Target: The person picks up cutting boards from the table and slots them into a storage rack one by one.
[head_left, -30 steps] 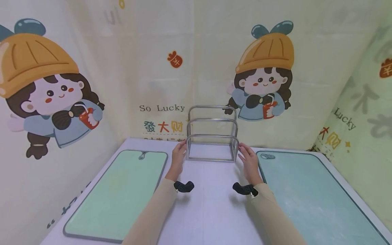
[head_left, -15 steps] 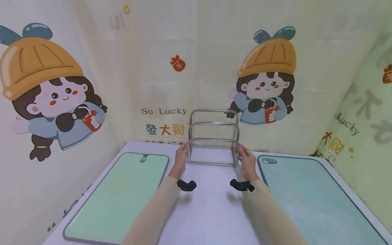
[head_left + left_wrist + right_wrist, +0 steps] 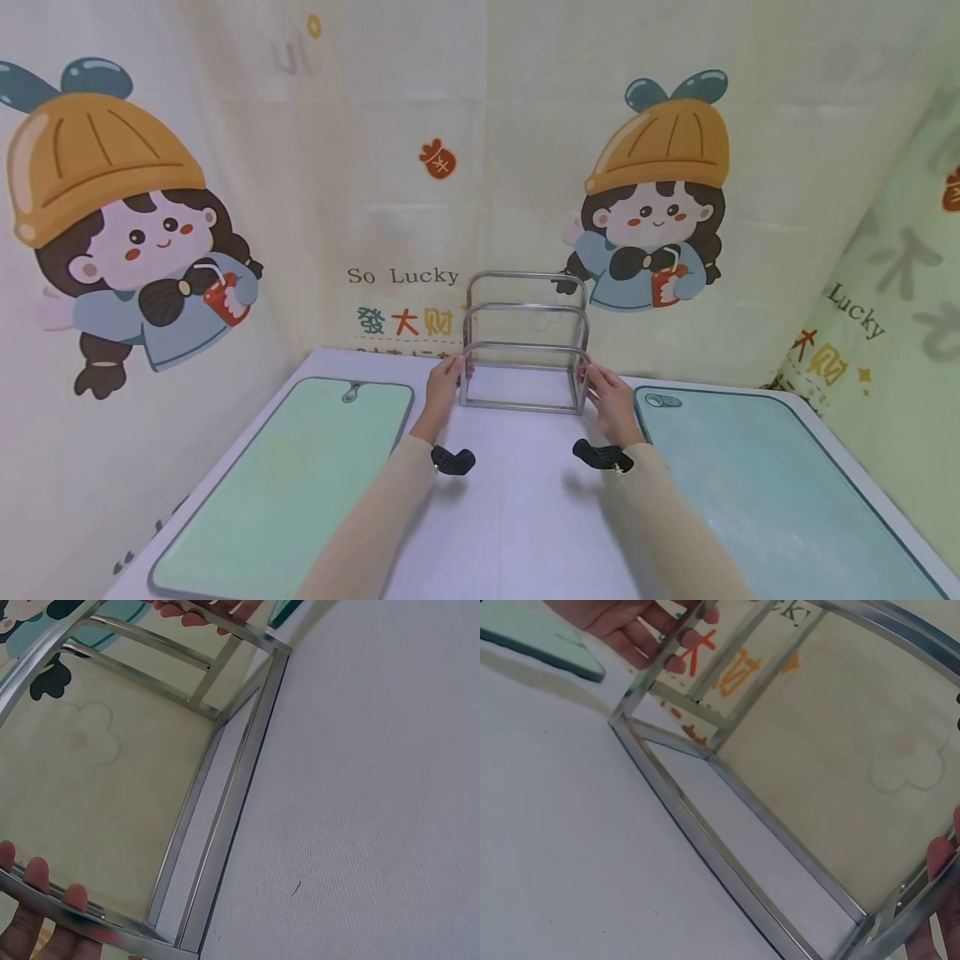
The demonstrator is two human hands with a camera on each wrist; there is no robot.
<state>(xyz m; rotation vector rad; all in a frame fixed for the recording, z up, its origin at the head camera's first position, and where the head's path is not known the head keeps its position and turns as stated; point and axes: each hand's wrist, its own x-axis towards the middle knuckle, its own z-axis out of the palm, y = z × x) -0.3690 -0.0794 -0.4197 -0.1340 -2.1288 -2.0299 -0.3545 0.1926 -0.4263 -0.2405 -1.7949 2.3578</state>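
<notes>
At left in the head view, beside a pale green board (image 3: 300,475), a person's left hand (image 3: 440,396) curls its fingertips around the near side of a metal rack (image 3: 525,347), low on the upright. The three-hooped rack stands upright just below the center of the frame, between the two palms, its base apparently resting on the white table (image 3: 498,500). The shiny bars look stiff and hardy, probably light for their size given the open frame, though the smooth finish could prove slippery. The two side frames, level with each other, seem the soundest place to hold it. Right of center, the right hand (image 3: 613,407) mirrors the grip, its fingers hooked around the opposite side, with a blue-green board (image 3: 757,483) filling the lower right.
</notes>
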